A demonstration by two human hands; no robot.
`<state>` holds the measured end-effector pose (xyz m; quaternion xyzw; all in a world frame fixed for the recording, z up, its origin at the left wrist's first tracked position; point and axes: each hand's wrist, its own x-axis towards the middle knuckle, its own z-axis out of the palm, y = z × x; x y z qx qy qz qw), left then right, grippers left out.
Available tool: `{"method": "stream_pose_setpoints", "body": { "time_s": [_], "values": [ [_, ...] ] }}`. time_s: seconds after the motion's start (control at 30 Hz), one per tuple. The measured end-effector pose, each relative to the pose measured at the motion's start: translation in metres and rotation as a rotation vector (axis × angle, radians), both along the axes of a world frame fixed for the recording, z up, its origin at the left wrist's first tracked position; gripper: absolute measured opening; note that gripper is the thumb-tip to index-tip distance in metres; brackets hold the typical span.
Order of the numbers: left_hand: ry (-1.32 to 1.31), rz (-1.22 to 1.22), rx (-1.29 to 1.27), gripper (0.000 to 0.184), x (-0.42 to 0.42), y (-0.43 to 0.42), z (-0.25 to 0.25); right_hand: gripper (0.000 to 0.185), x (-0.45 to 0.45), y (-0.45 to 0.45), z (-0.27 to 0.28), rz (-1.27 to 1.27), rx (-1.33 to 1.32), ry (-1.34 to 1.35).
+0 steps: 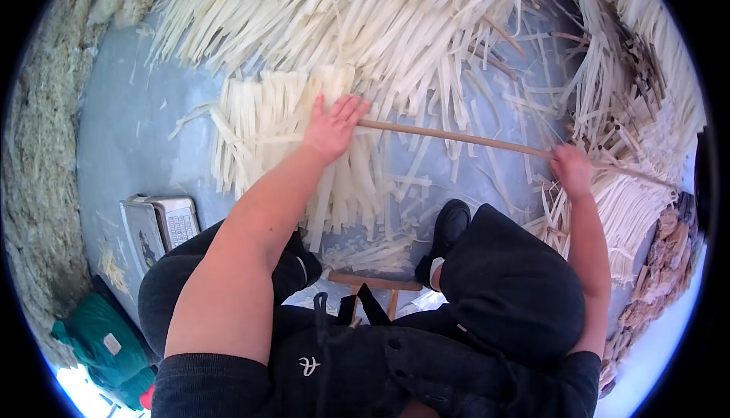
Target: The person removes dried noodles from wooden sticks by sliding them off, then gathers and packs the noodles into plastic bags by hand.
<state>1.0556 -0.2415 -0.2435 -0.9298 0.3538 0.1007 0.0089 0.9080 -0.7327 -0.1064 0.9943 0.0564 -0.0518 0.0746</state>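
A long thin brown stick (456,136) lies slantwise across the view from the middle toward the right. My right hand (572,170) is closed around it, and its thin end runs on past the hand. My left hand (334,127) rests with fingers outstretched on a bundle of flat pale strips (262,117). The stick's left end meets the edge of that hand; whether it goes under the palm I cannot tell. Loose pale strips (369,258) lie on the floor between my shoes.
Grey floor (114,136) shows at the left. A big spread of pale strips (319,15) covers the far side. At right are tied strips (620,212) and a pile of brown bark (658,266). A scale with a keypad (179,224) stands by my left leg, near a green bag (106,338).
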Motion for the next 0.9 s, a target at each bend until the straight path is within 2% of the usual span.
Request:
{"method": "stream_pose_setpoints", "body": {
  "time_s": [0.07,0.2,0.27,0.3,0.37,0.4,0.47,0.5,0.53,0.6,0.63,0.7,0.73,0.77,0.8,0.83,0.87,0.9],
  "values": [
    [0.018,-0.007,0.039,0.059,0.002,0.002,-0.001,0.018,-0.026,-0.041,0.006,-0.180,-0.142,0.041],
    [0.116,0.084,0.133,0.063,0.006,0.003,0.005,0.021,-0.072,-0.077,0.033,-0.170,-0.257,-0.100],
    [0.217,0.124,0.067,0.072,0.003,-0.003,0.024,0.024,-0.091,-0.079,0.049,-0.256,-0.262,-0.098],
    [0.208,0.114,0.056,0.072,-0.003,-0.010,0.031,0.021,-0.100,-0.080,0.056,-0.279,-0.263,-0.071],
    [0.082,-0.050,-0.185,0.068,-0.014,-0.029,0.052,0.020,-0.113,-0.071,0.072,-0.284,-0.252,-0.119],
    [0.067,-0.073,-0.197,0.068,-0.017,-0.039,0.065,0.019,-0.121,-0.067,0.078,-0.278,-0.229,-0.154],
    [0.609,-0.250,-0.266,0.049,-0.027,-0.064,0.102,0.020,-0.136,-0.058,0.095,-0.296,-0.222,-0.210],
    [0.460,-0.289,-0.372,0.030,-0.039,-0.073,0.101,0.021,-0.144,-0.053,0.105,-0.341,-0.231,-0.223],
    [0.454,-0.337,-0.377,0.030,-0.047,-0.080,0.118,0.022,-0.153,-0.046,0.117,-0.358,-0.203,-0.319],
    [0.532,-0.137,-0.525,0.024,-0.063,-0.094,0.169,0.033,-0.176,-0.050,0.141,-0.415,-0.212,-0.563],
    [0.565,-0.147,-0.630,0.022,-0.066,-0.101,0.184,0.039,-0.180,-0.037,0.159,-0.462,-0.187,-0.712],
    [0.561,-0.200,-0.753,0.020,-0.078,-0.126,0.232,0.050,-0.190,-0.021,0.183,-0.559,0.001,-1.031],
    [0.523,-0.242,-0.776,0.019,-0.087,-0.140,0.265,0.056,-0.201,-0.017,0.188,-0.515,0.062,-1.086],
    [0.543,-0.298,-0.776,0.019,-0.099,-0.158,0.287,0.061,-0.203,0.011,0.196,-0.553,0.327,-1.153],
    [0.562,-0.356,-0.842,0.020,-0.114,-0.175,0.305,0.067,-0.212,0.040,0.204,-0.596,0.818,-1.105],
    [0.583,-0.415,-0.909,0.022,-0.129,-0.193,0.324,0.071,-0.217,0.067,0.216,-0.493,0.641,-1.109],
    [0.605,-0.475,-0.906,0.022,-0.151,-0.208,0.349,0.072,-0.222,0.102,0.230,-0.395,0.843,-1.180],
    [0.838,-0.414,-0.912,0.025,-0.180,-0.222,0.374,0.062,-0.231,0.129,0.238,-0.322,0.990,-1.177]
  ]
}}
